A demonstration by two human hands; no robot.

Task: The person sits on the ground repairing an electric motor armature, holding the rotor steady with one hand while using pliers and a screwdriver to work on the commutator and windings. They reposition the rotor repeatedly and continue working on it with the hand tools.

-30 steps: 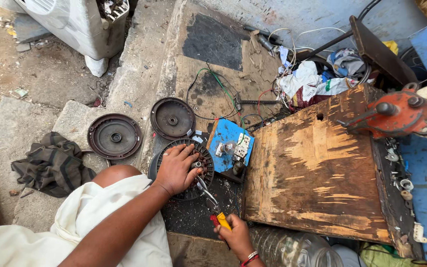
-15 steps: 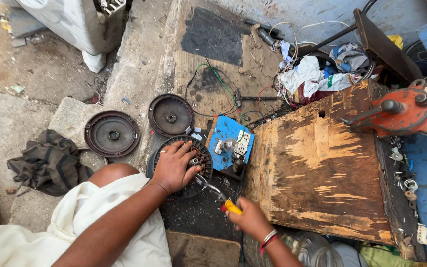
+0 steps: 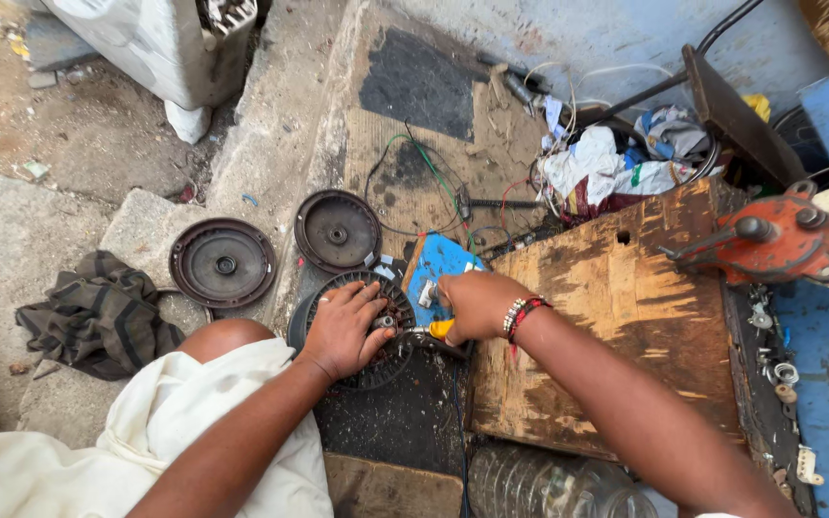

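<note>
Head view: left hand [image 3: 340,329] spread flat, fingers apart, pressing on round black motor part [image 3: 365,331] on the ground. Right hand [image 3: 477,304] fisted around yellow-handled screwdriver [image 3: 424,330], tip at the part's centre, beside blue board [image 3: 443,271].

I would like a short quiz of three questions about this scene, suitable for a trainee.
1. True or false: the left hand rests on the round ribbed motor part.
2. What does the right hand grip? A) a glass bottle B) a yellow-handled screwdriver C) a folded cloth
3. How many round dark covers lie on the stone beyond the left hand?

Key:
1. True.
2. B; its tip points at the middle of the motor part.
3. Two, side by side; the second cover lies to the right of the first.
</note>
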